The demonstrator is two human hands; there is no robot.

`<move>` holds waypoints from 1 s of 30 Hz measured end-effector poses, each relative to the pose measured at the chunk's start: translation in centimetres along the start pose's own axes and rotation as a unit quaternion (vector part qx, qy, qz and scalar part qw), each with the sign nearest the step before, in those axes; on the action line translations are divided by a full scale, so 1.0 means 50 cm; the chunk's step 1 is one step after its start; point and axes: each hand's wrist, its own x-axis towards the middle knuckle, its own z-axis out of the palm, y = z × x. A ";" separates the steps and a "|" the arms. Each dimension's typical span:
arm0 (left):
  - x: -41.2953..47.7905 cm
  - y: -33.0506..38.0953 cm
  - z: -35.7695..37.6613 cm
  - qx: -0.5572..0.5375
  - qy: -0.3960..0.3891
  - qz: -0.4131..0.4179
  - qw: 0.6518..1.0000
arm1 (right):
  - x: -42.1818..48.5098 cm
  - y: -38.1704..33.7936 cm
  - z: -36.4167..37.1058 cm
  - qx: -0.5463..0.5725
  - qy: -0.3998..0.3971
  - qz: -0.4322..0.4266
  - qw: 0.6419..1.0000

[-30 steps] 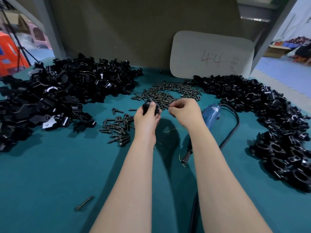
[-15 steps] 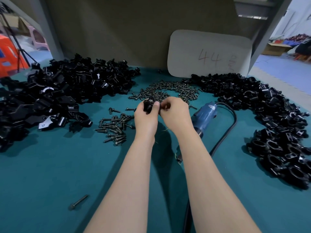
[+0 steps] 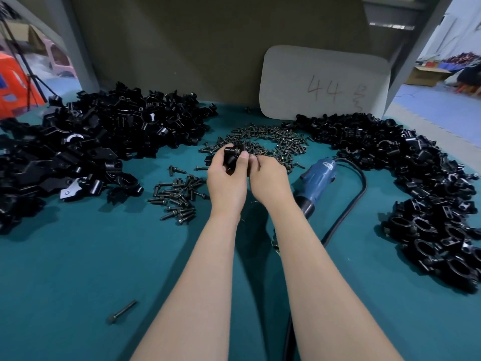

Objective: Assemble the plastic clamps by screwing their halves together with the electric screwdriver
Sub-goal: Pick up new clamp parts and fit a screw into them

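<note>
Head view. The left hand (image 3: pixel 226 183) grips a black clamp (image 3: pixel 231 155), raised over the green table (image 3: pixel 65 269) at centre. The right hand (image 3: pixel 270 178), fingers curled, pinches at the clamp's right side; what lies between its fingertips is hidden. The blue screwdriver (image 3: pixel 318 178) lies untouched on the table just right of the right hand. A screw pile (image 3: pixel 273 139) lies behind the hands and bolts (image 3: pixel 179 196) lie to their left. Heaps of black parts flank the scene: left heap (image 3: pixel 104 142), right heap (image 3: pixel 421 183).
</note>
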 end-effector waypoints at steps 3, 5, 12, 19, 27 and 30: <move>-0.001 -0.002 0.002 0.030 0.003 0.006 1.000 | 0.003 0.002 -0.019 0.016 -0.026 0.012 0.999; -0.002 -0.002 0.003 0.043 0.010 0.010 0.999 | 0.005 0.003 -0.023 0.001 -0.055 0.001 0.999; 0.001 0.004 -0.002 0.010 -0.005 -0.003 1.000 | 0.005 0.008 -0.014 0.002 -0.052 -0.031 0.998; -0.001 0.005 0.001 -0.093 0.005 -0.103 0.990 | 0.014 0.044 -0.071 -0.052 0.081 0.108 0.989; 0.008 0.013 -0.014 -0.257 0.001 -0.203 0.945 | 0.015 0.114 -0.132 -0.067 0.049 0.296 0.952; 0.009 0.015 -0.016 -0.281 -0.004 -0.223 0.934 | 0.016 0.128 -0.124 -0.021 0.056 0.298 0.953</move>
